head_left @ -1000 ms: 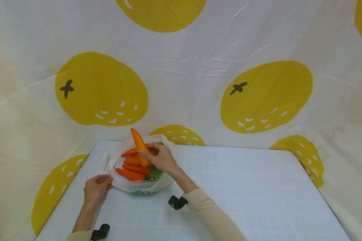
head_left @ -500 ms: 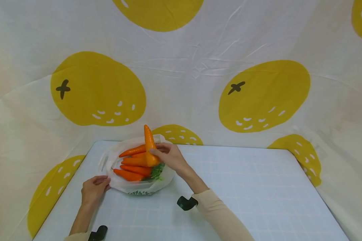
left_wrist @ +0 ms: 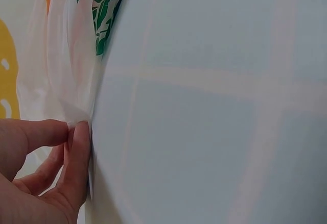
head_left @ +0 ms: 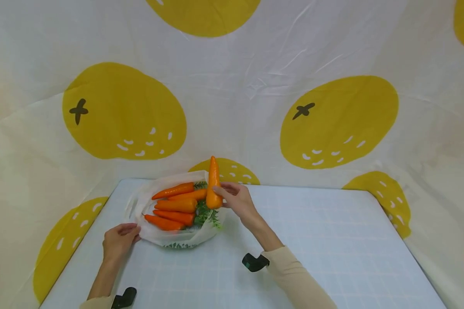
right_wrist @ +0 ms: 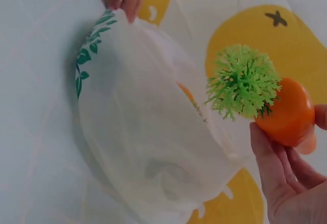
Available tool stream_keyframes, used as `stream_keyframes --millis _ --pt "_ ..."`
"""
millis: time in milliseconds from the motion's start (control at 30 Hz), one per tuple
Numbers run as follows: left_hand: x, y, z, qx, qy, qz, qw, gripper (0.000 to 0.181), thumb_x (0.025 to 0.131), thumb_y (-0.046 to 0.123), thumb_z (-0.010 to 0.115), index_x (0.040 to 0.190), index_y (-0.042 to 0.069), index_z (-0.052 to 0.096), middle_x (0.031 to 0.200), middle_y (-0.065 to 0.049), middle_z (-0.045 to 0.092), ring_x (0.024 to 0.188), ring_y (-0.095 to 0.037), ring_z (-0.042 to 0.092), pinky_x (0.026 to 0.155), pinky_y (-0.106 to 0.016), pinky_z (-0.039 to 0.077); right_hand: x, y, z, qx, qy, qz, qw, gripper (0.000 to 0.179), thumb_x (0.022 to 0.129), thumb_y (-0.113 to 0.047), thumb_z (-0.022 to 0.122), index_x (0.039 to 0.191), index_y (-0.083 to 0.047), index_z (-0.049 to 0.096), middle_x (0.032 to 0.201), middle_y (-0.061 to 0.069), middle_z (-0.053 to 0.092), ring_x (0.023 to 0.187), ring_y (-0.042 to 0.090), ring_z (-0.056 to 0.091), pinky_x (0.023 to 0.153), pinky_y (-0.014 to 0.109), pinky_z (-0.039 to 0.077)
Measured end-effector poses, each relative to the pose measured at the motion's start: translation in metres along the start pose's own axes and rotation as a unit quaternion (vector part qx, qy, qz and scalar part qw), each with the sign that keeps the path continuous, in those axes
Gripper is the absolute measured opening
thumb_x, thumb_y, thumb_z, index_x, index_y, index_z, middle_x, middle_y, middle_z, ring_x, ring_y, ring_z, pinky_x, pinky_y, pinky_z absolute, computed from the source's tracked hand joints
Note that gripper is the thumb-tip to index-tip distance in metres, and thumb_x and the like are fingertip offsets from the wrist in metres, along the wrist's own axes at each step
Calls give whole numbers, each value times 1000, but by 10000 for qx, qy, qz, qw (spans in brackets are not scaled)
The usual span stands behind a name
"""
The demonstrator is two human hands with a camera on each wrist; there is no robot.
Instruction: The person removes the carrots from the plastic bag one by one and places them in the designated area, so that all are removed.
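Observation:
My right hand [head_left: 239, 204] grips an orange carrot [head_left: 214, 184] near its thick end, tip pointing up, above the right side of a white plastic bag [head_left: 151, 229]. In the right wrist view, the held carrot's frilly green top [right_wrist: 242, 81] faces the camera. Several more carrots [head_left: 176, 206] lie side by side in the bag's open mouth, their green leaves [head_left: 209, 213] toward the right. At the bag's near left edge, my left hand [head_left: 119, 242] pinches the plastic between thumb and fingers; the left wrist view shows this pinch close up. Green leaf print [left_wrist: 107, 15] runs along the bag.
A pale blue checked table [head_left: 313, 244] extends to the right of the bag. Behind it hangs a white cloth [head_left: 232, 107] printed with large yellow fruit. Small black devices [head_left: 255, 262] are worn at both wrists.
My right hand has moved right with the carrot, from over the middle of the bag to its right side. The carrot has turned more upright. My left hand stays at the bag's edge.

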State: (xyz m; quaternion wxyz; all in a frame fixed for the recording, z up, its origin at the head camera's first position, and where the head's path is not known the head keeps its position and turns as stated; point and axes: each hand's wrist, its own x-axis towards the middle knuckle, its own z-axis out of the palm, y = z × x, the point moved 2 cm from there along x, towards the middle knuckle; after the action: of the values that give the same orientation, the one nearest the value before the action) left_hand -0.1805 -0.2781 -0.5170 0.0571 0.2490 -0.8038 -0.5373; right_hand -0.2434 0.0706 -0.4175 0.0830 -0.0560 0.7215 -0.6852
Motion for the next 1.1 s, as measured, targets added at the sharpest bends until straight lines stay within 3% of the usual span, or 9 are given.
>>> stream_keyframes --millis 433,767,1100 --pt "3 -2 -1 12 5 -69 10000 34 97 10 69 120 -14 63 85 -10 73 63 -7 66 59 -18 56 -1 24 -30 342 690 110 9970 49 95 -33 75 131 -1 67 126 16 69 102 23 70 83 37 61" --pt "0 -2 -2 46 45 -83 9999 33 97 10 68 120 -14 63 87 -14 73 63 -8 67 59 -17 55 -4 50 -46 265 983 300 9944 40 96 -31 74 123 -1 70 116 14 73 94 21 70 81 35 61" --pt "2 -1 2 83 117 -181 9997 33 98 11 69 120 -12 64 93 -20 72 64 -9 66 56 -15 53 -7 72 -55 210 1133 714 9908 45 98 -29 72 127 4 66 114 15 72 88 17 69 81 32 61"
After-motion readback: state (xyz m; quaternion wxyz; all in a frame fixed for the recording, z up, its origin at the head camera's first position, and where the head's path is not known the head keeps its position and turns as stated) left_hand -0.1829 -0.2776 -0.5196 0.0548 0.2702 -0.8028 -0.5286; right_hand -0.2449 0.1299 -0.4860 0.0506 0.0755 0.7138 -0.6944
